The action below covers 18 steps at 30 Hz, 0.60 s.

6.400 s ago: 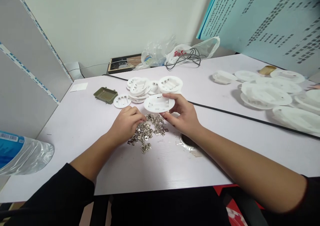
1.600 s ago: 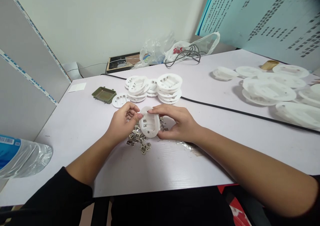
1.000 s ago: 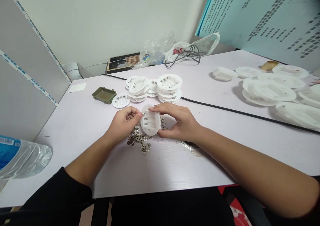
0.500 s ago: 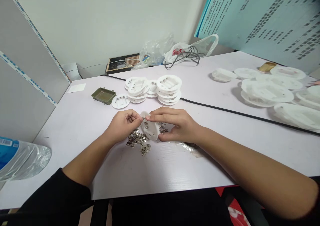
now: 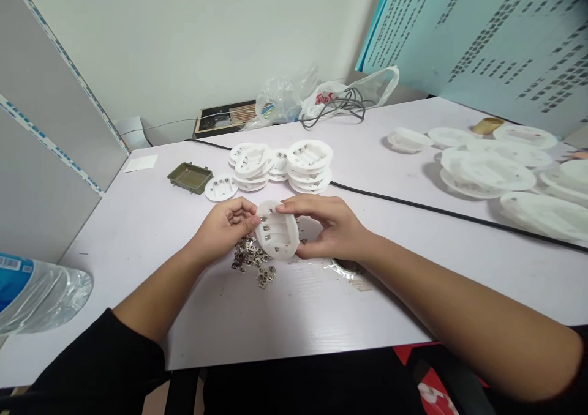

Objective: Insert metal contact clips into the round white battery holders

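Observation:
A round white plastic battery holder (image 5: 281, 234) is tilted up above the table, its slotted face toward me and small metal contacts along its left side. My right hand (image 5: 328, 225) grips its right edge, thumb below and fingers at the top. At the upper left edge, my left hand (image 5: 234, 219) is closed in a pinch against the holder; any small part between those fingertips is hidden. A pile of small metal contact plates (image 5: 250, 256) lies below the hands, partly covered by the holder.
Stacks of white battery holders (image 5: 310, 164) stand behind my hands. A green tray (image 5: 190, 177) is to their left, and more white discs (image 5: 487, 170) lie far right. A black cable (image 5: 413, 204) crosses the table. At left lies a water bottle (image 5: 46, 292).
The battery holder has turned from nearly edge-on to showing its slotted face more fully. My right hand has shifted slightly with it; the left remains at its edge.

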Tool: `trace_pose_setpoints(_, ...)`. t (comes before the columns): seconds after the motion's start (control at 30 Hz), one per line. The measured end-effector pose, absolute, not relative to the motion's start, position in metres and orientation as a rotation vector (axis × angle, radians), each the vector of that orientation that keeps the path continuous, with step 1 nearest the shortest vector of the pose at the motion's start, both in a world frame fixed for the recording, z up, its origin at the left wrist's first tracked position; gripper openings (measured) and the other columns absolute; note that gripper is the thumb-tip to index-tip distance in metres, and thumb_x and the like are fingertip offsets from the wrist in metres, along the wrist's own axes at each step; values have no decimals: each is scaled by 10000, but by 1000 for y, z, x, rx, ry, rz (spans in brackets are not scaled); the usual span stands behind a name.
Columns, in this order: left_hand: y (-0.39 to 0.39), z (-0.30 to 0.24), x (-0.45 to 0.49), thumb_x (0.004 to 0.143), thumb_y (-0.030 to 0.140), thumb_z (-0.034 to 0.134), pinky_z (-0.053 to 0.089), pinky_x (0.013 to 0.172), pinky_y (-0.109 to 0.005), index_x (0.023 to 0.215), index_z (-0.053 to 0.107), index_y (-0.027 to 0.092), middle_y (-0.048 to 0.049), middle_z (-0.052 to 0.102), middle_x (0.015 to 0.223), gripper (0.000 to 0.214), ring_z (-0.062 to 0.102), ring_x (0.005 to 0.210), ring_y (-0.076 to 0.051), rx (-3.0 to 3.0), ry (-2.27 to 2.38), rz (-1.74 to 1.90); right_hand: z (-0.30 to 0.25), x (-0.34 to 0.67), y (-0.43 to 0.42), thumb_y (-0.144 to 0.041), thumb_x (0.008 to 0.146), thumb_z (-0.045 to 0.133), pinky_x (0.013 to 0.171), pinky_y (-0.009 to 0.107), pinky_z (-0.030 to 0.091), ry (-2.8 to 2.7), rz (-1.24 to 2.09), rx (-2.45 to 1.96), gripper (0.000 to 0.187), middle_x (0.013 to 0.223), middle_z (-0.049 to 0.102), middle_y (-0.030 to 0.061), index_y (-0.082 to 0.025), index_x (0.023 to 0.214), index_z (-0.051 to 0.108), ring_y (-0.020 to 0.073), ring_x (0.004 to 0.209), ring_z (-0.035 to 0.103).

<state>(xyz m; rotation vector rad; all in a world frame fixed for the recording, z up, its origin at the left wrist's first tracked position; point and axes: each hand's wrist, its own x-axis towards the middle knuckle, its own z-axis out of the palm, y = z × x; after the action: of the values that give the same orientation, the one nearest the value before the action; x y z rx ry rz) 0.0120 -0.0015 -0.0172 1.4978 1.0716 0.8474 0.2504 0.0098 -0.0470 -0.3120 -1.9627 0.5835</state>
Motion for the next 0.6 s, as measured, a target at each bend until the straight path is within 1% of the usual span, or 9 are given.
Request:
trace_pose_setpoints(0.07, -1, -16, 10, 744, 377, 855, 506, 636, -260, 868, 637, 159, -4, 648, 745, 333, 596, 644, -114, 1419, 1006, 830, -50, 250, 10, -161, 741, 826, 851, 324, 636, -1912, 666, -335, 644, 1200, 759, 55, -301, 1351, 674, 209, 1060, 732)
trace_pose_setpoints(0.17, -1, -12, 10, 742, 356, 854, 511, 634, -253, 836, 650, 158, 6, 643, 700, 299, 592, 623, -104, 1396, 1027, 861, -53, 249, 10, -165, 735, 830, 894, 331, 638, -1846, 750, -346, 635, 1208, 751, 58, -294, 1337, 676, 212, 1103, 725)
trace_pose_setpoints(0.3, -4, -9, 12, 700, 301, 835, 484, 567, -225, 735, 622, 153, 6, 637, 628, 262, 579, 575, -96, 1430, 1129, 851, -48, 247, 8, -138, 748, 811, 891, 318, 628, -1942, 601, -272, 598, 1153, 759, 66, -256, 1319, 677, 192, 1041, 734)
trace_pose_setpoints(0.43, -6, -7, 14, 674, 258, 790, 423, 489, -191, 685, 611, 154, 20, 608, 562, 207, 527, 507, -75, 1556, 1226, 797, -44, 247, 4, -124, 779, 791, 908, 311, 617, -2039, 495, -219, 570, 1168, 752, 84, -224, 1325, 664, 192, 1060, 730)
trace_pose_setpoints(0.53, -7, -6, 14, 696, 264, 764, 434, 485, -187, 687, 637, 151, 10, 626, 563, 170, 539, 506, -78, 1672, 1247, 740, -42, 248, 4, -143, 806, 781, 915, 311, 610, -2062, 521, -207, 583, 1180, 753, 92, -228, 1365, 641, 197, 1075, 727)
trace_pose_setpoints(0.6, -7, -6, 12, 728, 277, 743, 460, 502, -191, 754, 682, 148, 6, 647, 580, 144, 562, 519, -85, 1740, 1216, 719, -42, 249, 5, -158, 825, 772, 918, 318, 605, -2074, 552, -185, 595, 1191, 752, 95, -237, 1396, 623, 197, 1082, 724)
